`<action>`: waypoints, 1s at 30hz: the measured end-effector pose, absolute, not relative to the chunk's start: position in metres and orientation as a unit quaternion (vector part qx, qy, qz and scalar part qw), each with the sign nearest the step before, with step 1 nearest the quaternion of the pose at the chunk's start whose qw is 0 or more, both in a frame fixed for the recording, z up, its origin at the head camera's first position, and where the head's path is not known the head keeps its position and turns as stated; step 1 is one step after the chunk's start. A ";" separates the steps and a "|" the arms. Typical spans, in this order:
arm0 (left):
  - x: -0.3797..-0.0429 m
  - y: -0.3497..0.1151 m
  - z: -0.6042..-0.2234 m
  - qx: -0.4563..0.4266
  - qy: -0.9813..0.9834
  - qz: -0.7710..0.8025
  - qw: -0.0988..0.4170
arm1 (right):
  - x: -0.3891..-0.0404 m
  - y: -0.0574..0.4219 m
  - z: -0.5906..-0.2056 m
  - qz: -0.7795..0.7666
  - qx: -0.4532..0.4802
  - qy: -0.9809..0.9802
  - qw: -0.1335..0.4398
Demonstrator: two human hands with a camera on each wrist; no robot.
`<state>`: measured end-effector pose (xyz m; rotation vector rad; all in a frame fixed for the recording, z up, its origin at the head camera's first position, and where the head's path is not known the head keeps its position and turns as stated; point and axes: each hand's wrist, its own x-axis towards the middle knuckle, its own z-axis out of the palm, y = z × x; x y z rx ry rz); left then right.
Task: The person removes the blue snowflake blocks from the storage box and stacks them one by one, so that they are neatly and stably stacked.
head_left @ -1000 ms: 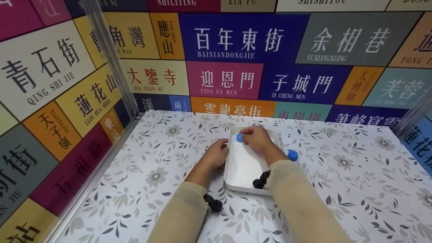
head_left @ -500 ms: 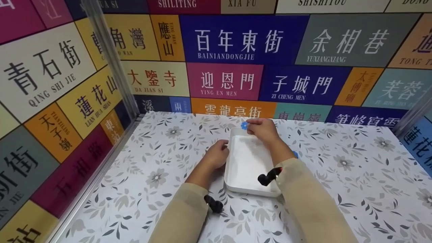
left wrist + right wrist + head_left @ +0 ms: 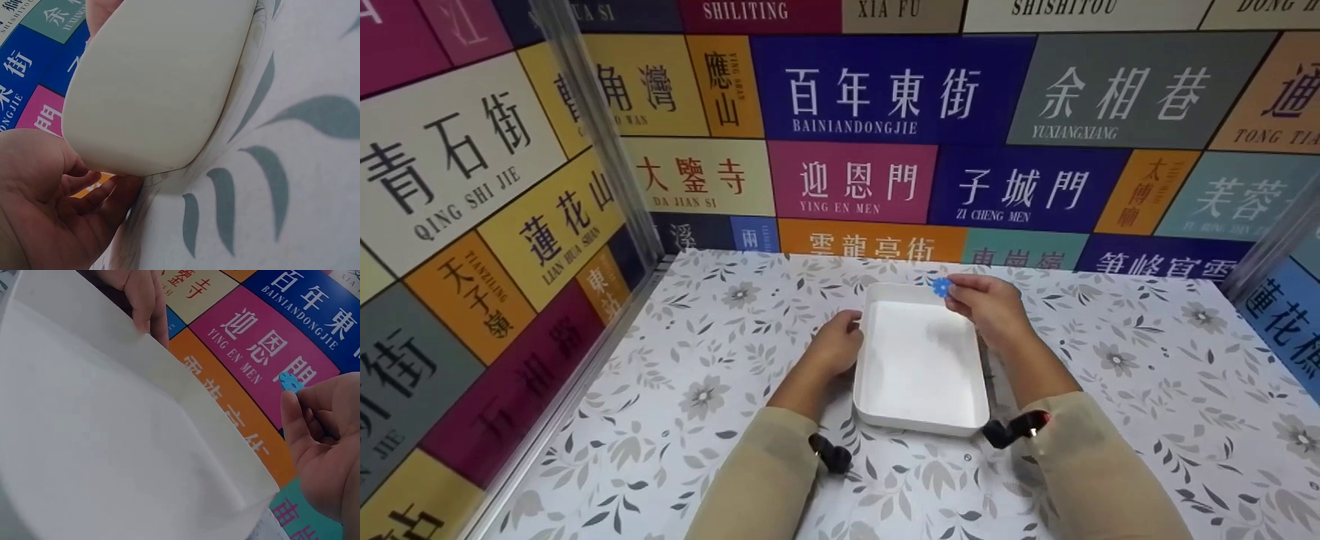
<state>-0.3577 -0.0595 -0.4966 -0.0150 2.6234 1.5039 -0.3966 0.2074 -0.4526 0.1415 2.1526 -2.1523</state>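
Observation:
In the head view my right hand (image 3: pixel 994 307) pinches a small blue snowflake-shaped disc (image 3: pixel 941 286) between thumb and fingertips, over the back right corner of the white tray (image 3: pixel 919 430). The right wrist view shows the same blue disc (image 3: pixel 291 382) at the tips of the thumb and index finger. My left hand (image 3: pixel 838 343) holds the tray's left side. Its curled fingers (image 3: pixel 128 191) meet the tray's outer edge in the left wrist view, where some fingertips are hidden. Nothing lies on the tray's visible floor.
The table (image 3: pixel 652 450) has a leaf-and-flower patterned cover. A wall of coloured name panels (image 3: pixel 855 180) stands behind it and another panelled wall (image 3: pixel 450 157) on the left. Small black wrist cameras (image 3: pixel 831 453) stick out from both sleeves.
My right hand has carried the blue disc from the tray's back left, over the back rim, to the back right corner. Another blue piece right of the tray is now hidden. The left hand stays put.

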 end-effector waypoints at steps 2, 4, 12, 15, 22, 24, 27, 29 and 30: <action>-0.357 -0.059 -0.496 -0.007 0.865 0.498 0.058 | -0.390 0.216 -0.453 -0.700 0.044 0.712 0.043; -0.357 -0.059 -0.496 -0.011 0.864 0.500 0.061 | -0.385 0.225 -0.453 -0.694 0.043 0.717 0.039; -0.357 -0.059 -0.496 -0.009 0.864 0.500 0.062 | -0.366 0.266 -0.460 -0.678 0.061 0.731 0.045; -0.356 -0.058 -0.495 -0.014 0.863 0.501 0.068 | -0.360 0.282 -0.465 -0.673 0.059 0.736 0.046; -0.357 -0.059 -0.496 -0.016 0.863 0.501 0.063 | -0.359 0.312 -0.486 -0.682 0.052 0.726 0.067; -0.357 -0.059 -0.496 -0.013 0.863 0.502 0.062 | -0.360 0.319 -0.493 -0.692 0.050 0.716 0.076; -0.357 -0.059 -0.496 -0.011 0.861 0.504 0.063 | -0.361 0.328 -0.502 -0.700 0.052 0.706 0.090; -0.357 -0.059 -0.496 -0.012 0.860 0.507 0.065 | -0.362 0.331 -0.505 -0.701 0.051 0.705 0.095; -0.357 -0.060 -0.496 -0.014 0.859 0.508 0.066 | -0.363 0.332 -0.507 -0.701 0.050 0.705 0.097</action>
